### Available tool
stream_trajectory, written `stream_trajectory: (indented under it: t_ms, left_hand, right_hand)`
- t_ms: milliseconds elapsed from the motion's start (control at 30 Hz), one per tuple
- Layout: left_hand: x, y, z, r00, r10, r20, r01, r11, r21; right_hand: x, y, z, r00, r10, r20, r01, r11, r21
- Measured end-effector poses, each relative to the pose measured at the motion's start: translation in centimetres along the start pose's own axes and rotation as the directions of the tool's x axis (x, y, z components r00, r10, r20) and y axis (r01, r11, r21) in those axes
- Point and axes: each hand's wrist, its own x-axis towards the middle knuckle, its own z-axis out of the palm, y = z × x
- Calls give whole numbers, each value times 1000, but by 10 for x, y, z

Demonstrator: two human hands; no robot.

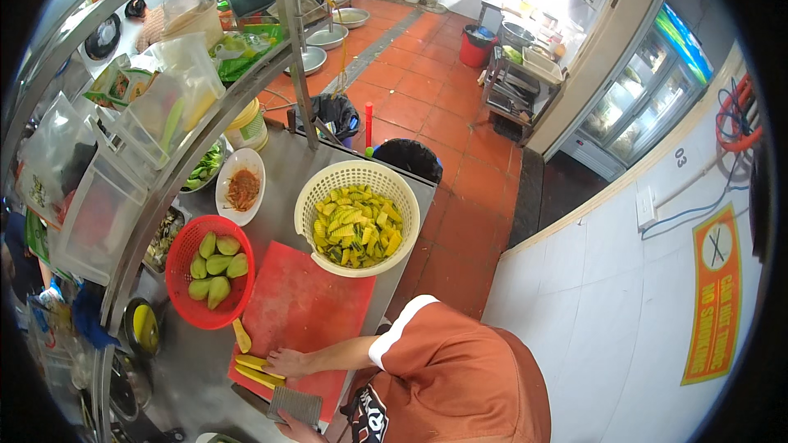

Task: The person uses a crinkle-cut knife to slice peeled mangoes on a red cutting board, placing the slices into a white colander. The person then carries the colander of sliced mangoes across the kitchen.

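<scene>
My right hand (288,363) lies with its fingers on yellow vegetable strips (257,376) at the near corner of a red cutting board (308,301). Below it, my left hand (300,429), partly cut off by the frame's edge, grips a corrugated metal crinkle cutter (297,405). The cutter is close beside the strips' ends; whether it touches them I cannot tell. Another yellow vegetable piece (242,336) rests at the board's left edge. Ridged yellow-green pieces (357,224) fill much of a cream plastic colander (303,197), which overlaps the board's far end.
A red basket (178,298) of green chayotes (218,264) stands left of the board. Past it is a white oval dish (258,209) with reddish food (243,189). A metal shelf (184,163) loaded with bags overhangs the steel table (203,357). Black-lined bins (406,160) stand beyond.
</scene>
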Motion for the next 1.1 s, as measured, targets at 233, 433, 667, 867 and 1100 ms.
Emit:
stream_trajectory:
  t_ms: [233,433,667,867,1100]
  left_hand:
    - [16,-18,-10,997,-64,-44,61,996,-63]
    - [14,-30,-16,995,-99,-30,91,975,-202]
    - [-9,34,12,997,70,24,-62,969,-239]
    - [-33,24,-17,982,39,-186,-53,996,-72]
    - [-45,-3,-30,974,-30,-223,38,999,33]
  right_hand:
    - [-16,16,24,985,104,-134,-116,990,-81]
    - [-30,3,-1,959,129,-251,-162,980,-116]
    - [-47,34,-19,964,261,-48,-242,940,242]
    - [-109,29,-90,952,225,209,-301,816,493]
    - [-96,71,-152,783,191,592,-382,899,215]
